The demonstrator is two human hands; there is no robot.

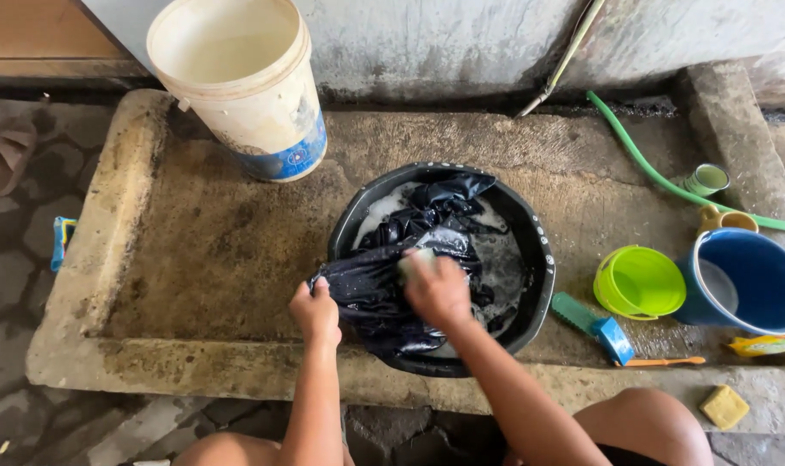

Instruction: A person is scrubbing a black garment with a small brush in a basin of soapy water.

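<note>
**Wet cloth in basin, both hands on it**

So: dark cloth (409,259), soaked and sudsy, lies bunched in the black basin (539,259), w/ one fold hanging over the near-left rim. Left hand (315,312) is closed, pinching that fold at the rim. Right hand (437,289) is curled on top of the cloth, closed round a small pale lump at the fingertips, prob. soap, can't tell for sure.

Risks, as I judge them: basin sits close to the near edge of the concrete trough (133,250); a hard pull on the overhanging fold could tip it or slop suds over the lip. The wet lump could slip out of the grip into the water. Cloth dragged on rough concrete could snag.

Around: white bucket (245,78) at back left, w/ a blue label band round its lower part. Right of basin: green-and-blue brush (592,325), lime tub (640,281), blue bucket (746,280), small tin (707,179) by a green hose (660,177). Orange-yellow packet (765,344) lies by the blue bucket; yellow sponge (724,406) on near edge. Blue packet (62,240) outside the trough, left; a sandal (6,155) beyond it.
</note>
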